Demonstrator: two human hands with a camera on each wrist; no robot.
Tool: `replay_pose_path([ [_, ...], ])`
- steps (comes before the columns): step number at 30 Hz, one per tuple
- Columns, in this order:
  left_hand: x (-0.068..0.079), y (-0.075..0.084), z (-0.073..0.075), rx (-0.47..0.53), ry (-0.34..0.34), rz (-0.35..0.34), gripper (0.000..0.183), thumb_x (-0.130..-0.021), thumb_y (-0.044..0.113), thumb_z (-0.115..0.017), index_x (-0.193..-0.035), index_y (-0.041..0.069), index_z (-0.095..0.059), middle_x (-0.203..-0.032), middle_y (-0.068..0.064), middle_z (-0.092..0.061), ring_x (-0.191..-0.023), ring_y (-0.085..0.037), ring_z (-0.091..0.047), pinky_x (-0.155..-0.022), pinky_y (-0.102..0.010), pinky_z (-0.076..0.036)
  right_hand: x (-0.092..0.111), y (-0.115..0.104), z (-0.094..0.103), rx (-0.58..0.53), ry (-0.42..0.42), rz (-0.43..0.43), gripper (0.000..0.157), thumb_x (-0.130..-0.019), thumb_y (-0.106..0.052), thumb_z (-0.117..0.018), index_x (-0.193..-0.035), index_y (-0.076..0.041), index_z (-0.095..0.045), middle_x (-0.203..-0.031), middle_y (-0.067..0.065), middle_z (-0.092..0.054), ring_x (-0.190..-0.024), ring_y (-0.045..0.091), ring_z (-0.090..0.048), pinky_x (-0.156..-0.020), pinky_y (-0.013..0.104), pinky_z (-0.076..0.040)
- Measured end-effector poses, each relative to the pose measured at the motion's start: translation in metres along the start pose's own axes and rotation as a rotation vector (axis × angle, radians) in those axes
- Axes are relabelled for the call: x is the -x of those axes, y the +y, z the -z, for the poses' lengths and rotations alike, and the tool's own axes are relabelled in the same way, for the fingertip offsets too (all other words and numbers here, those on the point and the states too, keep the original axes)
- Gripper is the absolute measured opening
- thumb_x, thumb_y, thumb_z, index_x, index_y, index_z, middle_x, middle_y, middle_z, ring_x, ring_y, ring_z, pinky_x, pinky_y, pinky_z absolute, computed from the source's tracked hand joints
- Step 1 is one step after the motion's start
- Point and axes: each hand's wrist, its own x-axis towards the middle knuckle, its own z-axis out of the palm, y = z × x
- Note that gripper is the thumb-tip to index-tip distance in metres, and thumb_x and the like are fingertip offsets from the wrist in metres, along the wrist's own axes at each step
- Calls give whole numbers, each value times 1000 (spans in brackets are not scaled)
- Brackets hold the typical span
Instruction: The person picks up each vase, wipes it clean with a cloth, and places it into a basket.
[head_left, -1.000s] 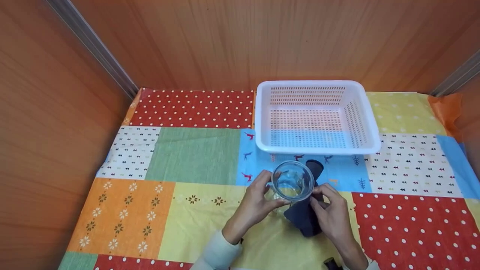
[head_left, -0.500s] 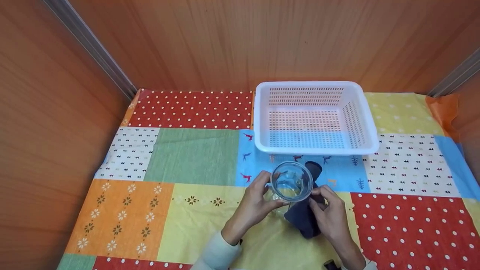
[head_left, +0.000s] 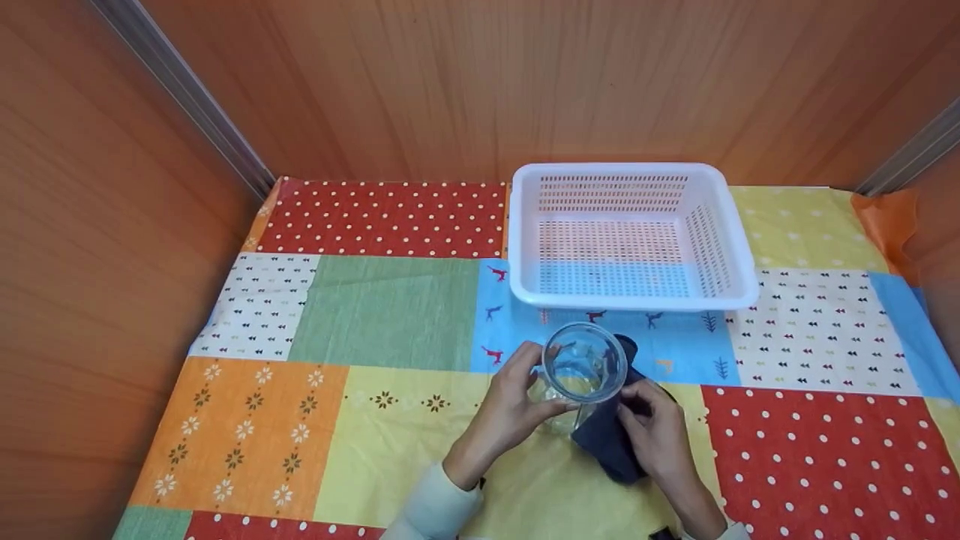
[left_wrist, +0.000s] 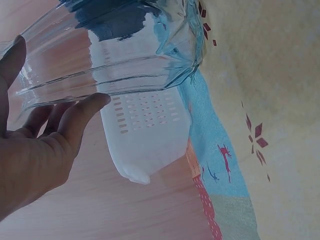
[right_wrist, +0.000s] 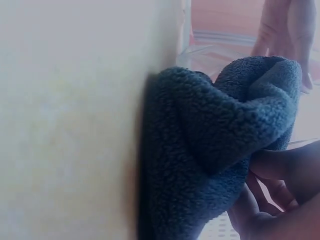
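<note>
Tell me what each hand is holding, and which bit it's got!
The left hand holds the glass jar by its side, near the rim. The right hand pinches the dark cloth partway along its length.

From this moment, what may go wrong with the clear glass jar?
First, the smooth, clear glass jar may slip, because the left hand seems its main hold.

Second, the fluffy dark blue cloth, pinched by the right hand, is bunched beside the jar, so a hard pull might tip it.

Third, the rectangular white plastic basket stands just beyond; a sudden move could knock the jar against it.
</note>
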Motion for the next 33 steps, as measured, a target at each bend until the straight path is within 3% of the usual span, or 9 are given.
replay_pose_path([
  [8,-1,1,0,-3,-3,8,60,-83,13,-92,-135,19,-62,-126,1,-61,-125,-28,-61,-105,-45,-55,0,-13,4,-39,0,-44,21,-89,20,-69,-98,0,-72,-104,11,-69,-96,14,-64,-83,25,-61],
  [17,-1,1,1,-24,-1,-12,60,-83,11,-92,-134,18,-62,-126,1,-61,-124,-30,-62,-104,-45,-56,-1,-45,14,-171,62,83,25,-86,24,-69,-97,2,-74,-99,6,-65,-96,9,-65,-84,25,-60],
  [25,-1,1,2,-30,-6,-13,61,-82,10,-92,-134,17,-61,-126,0,-60,-125,-27,-61,-105,-44,-55,-1,-41,14,-121,60,119,22,-87,21,-71,-96,0,-73,-97,3,-64,-96,12,-65,-84,31,-61],
  [29,-1,1,1,-21,-12,-9,60,-83,9,-91,-134,17,-61,-127,0,-60,-126,-27,-61,-106,-44,-54,0,-34,12,-104,46,87,23,-88,21,-71,-97,0,-72,-99,5,-65,-99,13,-66,-86,34,-60],
  [33,-1,0,1,-9,-10,-14,59,-83,7,-90,-134,17,-61,-126,-1,-60,-127,-31,-60,-106,-44,-54,0,-24,9,-82,25,42,22,-88,21,-70,-98,1,-71,-102,10,-66,-100,11,-66,-85,26,-60],
])
